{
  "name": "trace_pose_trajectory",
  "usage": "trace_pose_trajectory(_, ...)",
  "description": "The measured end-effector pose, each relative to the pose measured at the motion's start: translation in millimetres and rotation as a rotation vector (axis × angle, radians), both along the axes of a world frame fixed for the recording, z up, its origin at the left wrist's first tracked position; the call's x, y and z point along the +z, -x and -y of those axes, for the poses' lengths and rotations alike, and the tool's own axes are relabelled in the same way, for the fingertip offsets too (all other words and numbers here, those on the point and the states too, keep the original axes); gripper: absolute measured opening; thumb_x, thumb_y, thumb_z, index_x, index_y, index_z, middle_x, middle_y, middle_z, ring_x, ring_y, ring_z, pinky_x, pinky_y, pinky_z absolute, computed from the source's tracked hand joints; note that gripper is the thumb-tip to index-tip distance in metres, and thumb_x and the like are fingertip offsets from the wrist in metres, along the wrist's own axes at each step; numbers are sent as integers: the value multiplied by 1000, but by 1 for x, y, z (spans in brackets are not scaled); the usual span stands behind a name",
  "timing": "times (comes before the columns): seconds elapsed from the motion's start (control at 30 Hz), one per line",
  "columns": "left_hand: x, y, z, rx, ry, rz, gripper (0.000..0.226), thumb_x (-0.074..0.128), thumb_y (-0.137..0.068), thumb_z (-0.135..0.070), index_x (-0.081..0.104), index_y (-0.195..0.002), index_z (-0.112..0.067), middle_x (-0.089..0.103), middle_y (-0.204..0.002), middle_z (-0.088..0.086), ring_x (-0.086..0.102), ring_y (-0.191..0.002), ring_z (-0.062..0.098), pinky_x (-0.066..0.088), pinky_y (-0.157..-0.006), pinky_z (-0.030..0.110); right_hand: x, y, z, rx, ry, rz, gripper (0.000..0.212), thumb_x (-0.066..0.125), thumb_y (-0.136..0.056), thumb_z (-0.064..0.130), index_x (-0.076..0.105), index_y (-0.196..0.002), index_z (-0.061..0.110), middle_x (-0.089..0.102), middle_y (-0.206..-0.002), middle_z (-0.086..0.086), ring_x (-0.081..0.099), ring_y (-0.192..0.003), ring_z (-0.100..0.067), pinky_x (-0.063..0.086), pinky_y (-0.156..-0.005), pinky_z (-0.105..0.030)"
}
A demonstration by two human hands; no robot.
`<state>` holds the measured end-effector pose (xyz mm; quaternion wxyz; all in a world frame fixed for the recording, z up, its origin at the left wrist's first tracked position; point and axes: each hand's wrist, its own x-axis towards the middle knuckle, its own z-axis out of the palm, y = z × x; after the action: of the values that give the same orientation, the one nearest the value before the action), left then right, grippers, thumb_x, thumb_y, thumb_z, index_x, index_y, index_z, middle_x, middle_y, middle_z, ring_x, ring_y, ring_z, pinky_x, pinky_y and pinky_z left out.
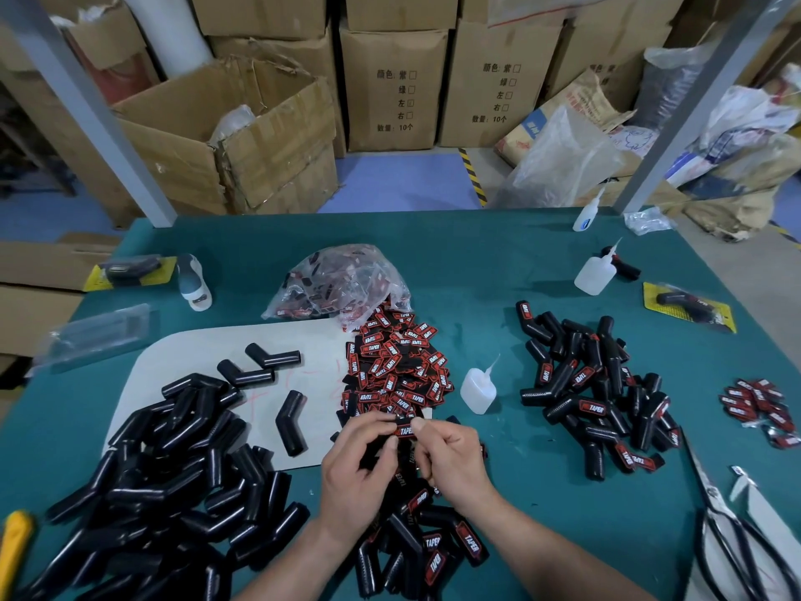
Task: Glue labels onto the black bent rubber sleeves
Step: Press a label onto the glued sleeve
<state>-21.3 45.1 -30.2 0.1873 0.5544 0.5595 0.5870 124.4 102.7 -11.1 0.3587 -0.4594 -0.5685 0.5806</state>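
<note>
My left hand [357, 464] and my right hand [450, 459] meet over the table's middle and pinch one red-and-black label [404, 428] between their fingertips. A black sleeve seems to sit under the fingers, mostly hidden. Behind the hands lies a heap of loose labels [396, 366]. Plain black bent rubber sleeves [173, 479] are piled at the left. Labelled sleeves lie in a pile at the right [596, 392] and another between my forearms [427, 544]. A small glue bottle [478, 388] stands just right of the label heap.
A clear bag of labels [342, 281] lies behind the heap. Two more glue bottles [596, 271] stand at the back right. Scissors [719, 518] lie at the right edge, a small label cluster [758, 403] beside them. Cardboard boxes [392, 88] stand behind the green table [498, 262].
</note>
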Motion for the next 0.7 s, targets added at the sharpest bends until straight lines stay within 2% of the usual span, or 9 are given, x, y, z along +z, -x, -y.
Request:
trace_pose_trajectory(0.1, -1, 0, 0, -1, -7, 4, 17, 66, -95, -21, 70, -111, -24, 68, -120, -11, 67, -114, 16, 49, -100, 23, 1, -1, -1, -2, 83, -49, 63, 50, -93, 53, 55, -44, 15, 50, -40, -4, 41, -35, -16, 34, -41, -21)
trace_pose_trajectory(0.17, 0, 0, -1, 11, -5, 19, 17, 66, -94, -20, 70, -110, -24, 68, -119, -12, 67, -113, 16, 50, -100, 25, 2, -1, -4, 69, 114, -87, 61, 53, -94, 51, 57, -46, 13, 49, -40, -7, 37, -32, -18, 31, -39, -21)
trace_pose_trajectory(0.3, 3, -1, -1, -7, -8, -7, 17, 66, -93, -17, 72, -109, -16, 69, -119, -11, 67, -113, 15, 49, -101, 23, 4, 0, -6, 135, 213, -121, 37, 70, -89, 42, 66, -62, 17, 48, -40, -6, 31, -31, -16, 28, -39, -23)
trace_pose_trajectory(0.4, 6, -3, 0, -25, 17, -11, 17, 66, -93, -17, 72, -109, -15, 68, -120, -15, 66, -114, 12, 48, -101, 21, 3, 2, -5, 105, 297, -222, 33, 73, -86, 36, 65, -64, 13, 42, -39, -6, 27, -30, -14, 25, -38, -21)
trace_pose_trajectory(0.47, 8, -5, 3, -23, 68, 31, 24, 68, -92, -20, 69, -116, -23, 68, -121, -18, 66, -115, 8, 47, -101, 18, 3, 4, -3, 81, 320, -255, 37, 73, -84, 36, 60, -57, 14, 41, -38, -6, 26, -29, -14, 25, -38, -20)
trace_pose_trajectory(0.57, 9, -8, 4, -7, 150, 129, 49, 72, -87, -10, 55, -128, -29, 72, -119, -4, 66, -115, 5, 47, -102, 17, 4, 5, -2, 64, 331, -259, 47, 70, -85, 40, 52, -51, 15, 40, -37, -6, 25, -29, -14, 25, -38, -21)
trace_pose_trajectory(0.7, 8, -7, 4, -5, 218, 127, 64, 76, -86, 4, 50, -132, -32, 72, -120, 2, 64, -117, 1, 46, -103, 15, 7, 5, -2, 76, 356, -245, 31, 79, -78, 37, 66, -64, 13, 42, -40, -7, 28, -29, -14, 26, -37, -20)
